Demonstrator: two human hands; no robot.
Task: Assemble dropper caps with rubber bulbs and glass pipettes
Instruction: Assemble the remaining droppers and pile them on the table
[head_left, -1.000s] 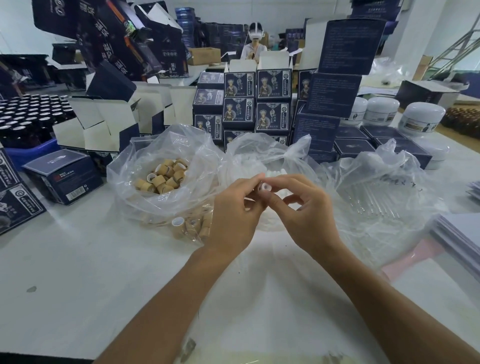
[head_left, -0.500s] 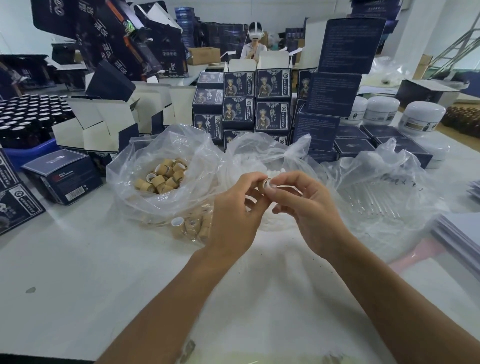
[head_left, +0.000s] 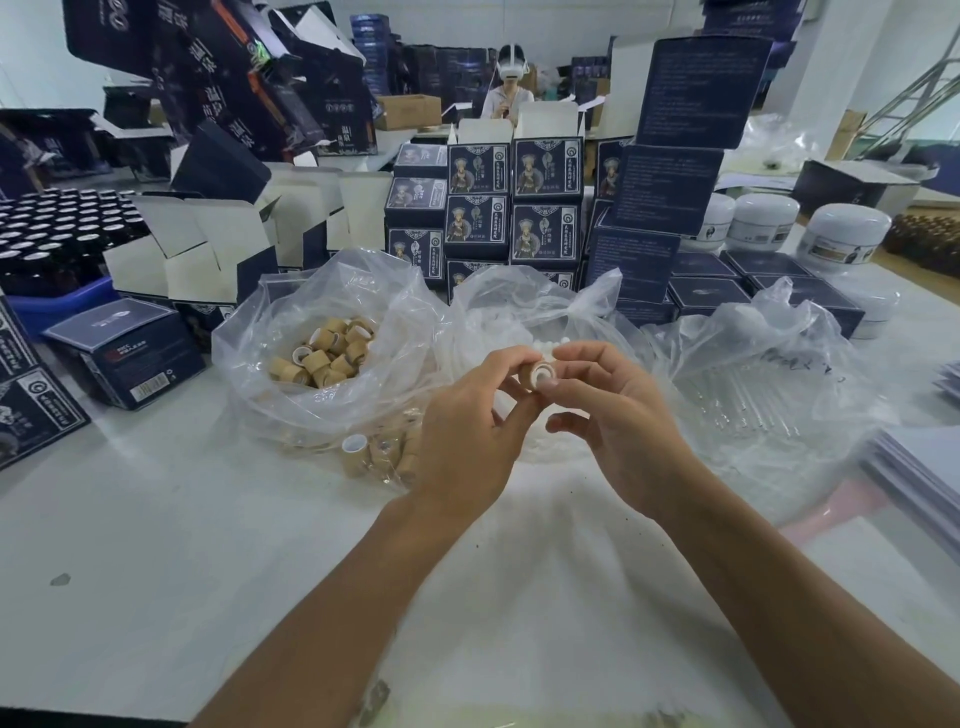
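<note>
1. Head view: white table (head_left: 156, 545) fills the foreground, crowded further back with stacked dark blue printed cartons (head_left: 543, 169), open white-lined boxes (head_left: 208, 249), white jars (head_left: 849, 231) at the right and a blue crate of dark capped bottles (head_left: 52, 228) at the left. Another person wearing a headset (head_left: 511, 83) sits far behind the cartons.
2. Three clear plastic bags stand side by side across the middle of the table. The left bag holds tan dropper caps (head_left: 324, 353) with white liners; a few more of these caps lie in its lower fold near the table, just left of the left wrist. The middle bag of white rubber bulbs (head_left: 535, 317) sits directly behind the hands. The right bag holds glass pipettes (head_left: 753, 400) lying in a row.
3. Both hands meet above the table in front of the middle bag. The left hand (head_left: 462, 426) pinches a single tan cap (head_left: 540, 375) between thumb and fingertips, its white-rimmed opening turned towards the camera.
4. The right hand (head_left: 618, 415) closes on the same cap from the other side, thumb pressed at the white rim and forefinger curled over the top; its remaining fingers curl loosely below.
5. I cannot tell whether a bulb is already seated in the cap.
</note>
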